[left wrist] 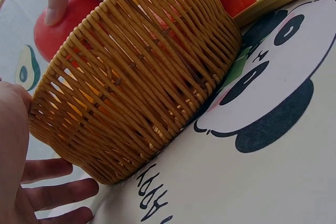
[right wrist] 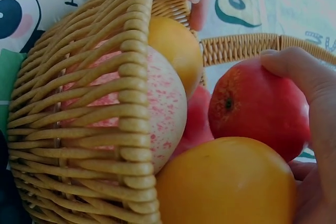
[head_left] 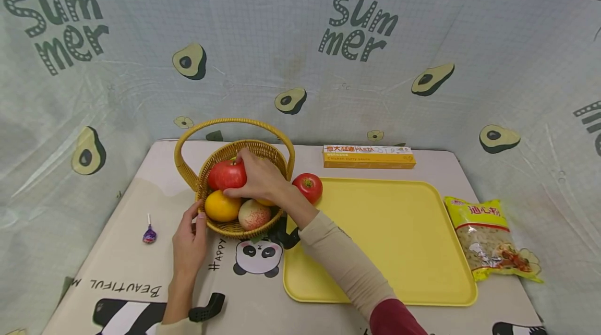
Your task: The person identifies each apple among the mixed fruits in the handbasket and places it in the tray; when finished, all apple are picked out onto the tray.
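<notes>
A wicker basket point(head_left: 230, 229) with an arched handle holds fruit at the table's back left. My right hand point(head_left: 263, 176) reaches over the rim and grips a red apple point(head_left: 231, 174) with thumb and fingers. Another red fruit shows partly behind it. Below the apple are an orange point(head_left: 223, 206) and a pink-speckled peach point(head_left: 254, 215); a second orange point(right wrist: 226, 182) sits close under my right hand. At the basket's left rim, my left hand point(head_left: 190, 243) holds the edge with thumb and finger, and its other fingers point(left wrist: 58, 195) spread beside the wicker wall.
A yellow tray point(head_left: 389, 241) lies right of the basket, with a red apple point(head_left: 308, 188) by its back left corner. Behind stands a pasta box point(head_left: 369, 157); a pasta bag point(head_left: 488, 241) is at right. A lollipop point(head_left: 149, 235) and a black curved object point(head_left: 207, 309) lie left.
</notes>
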The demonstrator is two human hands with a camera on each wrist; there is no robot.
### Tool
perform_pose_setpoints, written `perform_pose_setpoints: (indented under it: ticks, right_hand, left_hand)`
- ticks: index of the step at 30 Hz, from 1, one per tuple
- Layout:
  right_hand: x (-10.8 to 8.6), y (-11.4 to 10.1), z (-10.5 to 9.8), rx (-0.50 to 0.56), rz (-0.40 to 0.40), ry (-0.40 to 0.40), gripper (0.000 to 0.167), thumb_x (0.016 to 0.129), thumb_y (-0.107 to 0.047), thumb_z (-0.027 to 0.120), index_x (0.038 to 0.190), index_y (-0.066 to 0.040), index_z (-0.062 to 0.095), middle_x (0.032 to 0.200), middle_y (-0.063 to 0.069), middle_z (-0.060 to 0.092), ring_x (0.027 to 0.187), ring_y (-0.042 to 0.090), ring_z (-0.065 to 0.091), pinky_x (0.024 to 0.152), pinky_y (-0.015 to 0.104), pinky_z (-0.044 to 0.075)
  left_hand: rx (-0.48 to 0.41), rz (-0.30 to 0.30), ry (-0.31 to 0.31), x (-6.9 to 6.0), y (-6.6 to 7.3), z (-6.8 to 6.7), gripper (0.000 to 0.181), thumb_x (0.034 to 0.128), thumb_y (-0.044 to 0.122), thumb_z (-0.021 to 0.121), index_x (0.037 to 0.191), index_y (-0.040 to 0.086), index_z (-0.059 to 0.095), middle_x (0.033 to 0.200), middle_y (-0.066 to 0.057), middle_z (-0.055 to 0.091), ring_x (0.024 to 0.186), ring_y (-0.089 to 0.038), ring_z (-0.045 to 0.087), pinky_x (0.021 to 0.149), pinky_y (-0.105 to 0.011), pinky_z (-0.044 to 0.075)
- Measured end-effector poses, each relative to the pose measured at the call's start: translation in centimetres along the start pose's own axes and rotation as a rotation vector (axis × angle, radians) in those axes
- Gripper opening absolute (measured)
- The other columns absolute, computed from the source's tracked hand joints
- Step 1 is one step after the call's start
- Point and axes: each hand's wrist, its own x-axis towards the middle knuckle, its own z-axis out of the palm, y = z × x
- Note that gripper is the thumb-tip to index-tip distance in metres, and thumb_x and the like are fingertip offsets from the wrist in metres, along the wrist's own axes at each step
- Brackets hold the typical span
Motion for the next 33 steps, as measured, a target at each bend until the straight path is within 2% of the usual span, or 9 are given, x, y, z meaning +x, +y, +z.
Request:
perform_pose_setpoints:
  ticks: [5, 13, 25, 33]
  right_hand:
    - [-0.4, 0.0, -0.3, 0.062, -0.032, 0.042, 0.072, 0.077, -0.053, 0.079, 0.128, -0.016, 0.045, 0.12, 0.002, 0.06, 0.102, 0.016, 0.061, 0.09, 0.029, 0.055]
    - [-1.5, 0.0, -1.1, 0.106, -0.076, 0.118, 0.073, 0.076, -0.048, 0.08, 0.129, -0.013, 0.044, 0.123, 0.005, 0.058, 0.106, 0.017, 0.059, 0.094, 0.032, 0.054]
    - [-4.4, 0.1, -2.5, 0.198, -0.098, 0.138, 0.091, 0.074, -0.042, 0.079, 0.149, -0.019, 0.032, 0.144, 0.005, 0.044, 0.122, 0.019, 0.053, 0.098, 0.039, 0.055]
    - [-6.4, 0.8, -3.2, 0.245, -0.082, 0.142, 0.091, 0.072, -0.038, 0.081, 0.15, -0.019, 0.037, 0.146, 0.005, 0.037, 0.127, 0.02, 0.05, 0.098, 0.039, 0.055]
  left_hand:
    - [-0.001, -0.003, -0.002, 0.1, -0.1, 0.0, 0.045, 0.1078, 0.033, 0.04, 0.149, 0.018, 0.047, 0.15, -0.009, 0.053, 0.124, -0.028, 0.059, 0.087, 0.005, 0.031]
    - [0.004, -0.004, 0.007, 0.1, -0.1, 0.1, 0.045, 0.1079, 0.033, 0.039, 0.149, 0.017, 0.048, 0.15, -0.008, 0.053, 0.124, -0.027, 0.059, 0.087, 0.005, 0.03]
    - [0.006, -0.007, 0.007, 0.0, -0.3, 0.1, 0.044, 0.1076, 0.035, 0.04, 0.149, 0.02, 0.048, 0.151, -0.006, 0.053, 0.127, -0.025, 0.057, 0.087, 0.006, 0.03]
    - [0.002, -0.005, 0.003, 0.0, -0.1, 0.0, 0.045, 0.1077, 0.034, 0.04, 0.149, 0.019, 0.047, 0.151, -0.007, 0.052, 0.128, -0.026, 0.056, 0.088, 0.006, 0.03]
